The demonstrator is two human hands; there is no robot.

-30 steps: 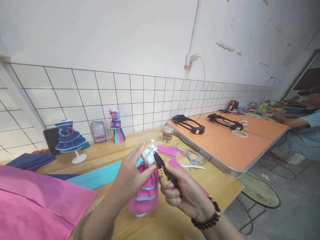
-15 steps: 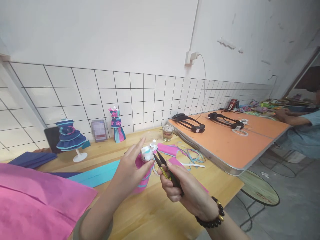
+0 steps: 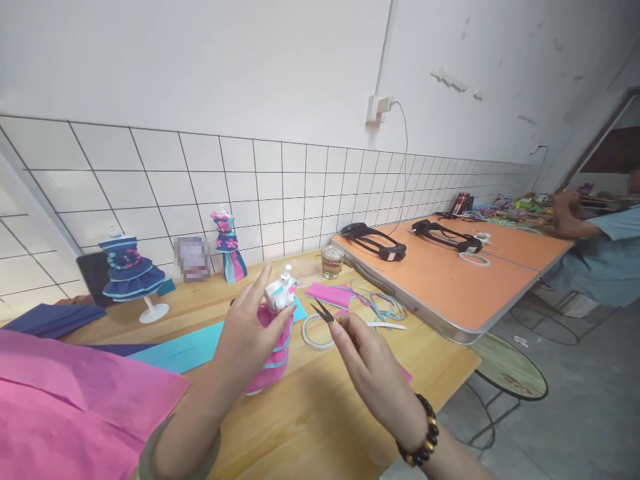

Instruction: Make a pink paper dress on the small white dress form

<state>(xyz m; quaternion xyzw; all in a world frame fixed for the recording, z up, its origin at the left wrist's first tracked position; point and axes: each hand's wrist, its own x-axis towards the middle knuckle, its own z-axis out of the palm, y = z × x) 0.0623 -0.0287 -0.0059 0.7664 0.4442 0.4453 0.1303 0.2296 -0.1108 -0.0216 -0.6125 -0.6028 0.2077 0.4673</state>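
Left hand (image 3: 245, 330) holds a clothed mannequin (image 3: 281, 292). Right hand (image 3: 373, 373) holds snips (image 3: 326, 313), blades parted, near it. White ring (image 3: 303, 331) lies on table (image 3: 305, 420).

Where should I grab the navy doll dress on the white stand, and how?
Probably the thin white stem, pinched from the front right: it shows bare between the navy dress and round base, clear of the wide ruffles, while a dark panel crowds the back left.

The left hand (image 3: 245, 333) hides part of the pink dress (image 3: 277, 363). The right hand (image 3: 367, 360) covers the snips' (image 3: 325, 312) handles. The picture's edge cuts off the big pink sheet (image 3: 85, 407). The little card (image 3: 193, 259) is blurry.
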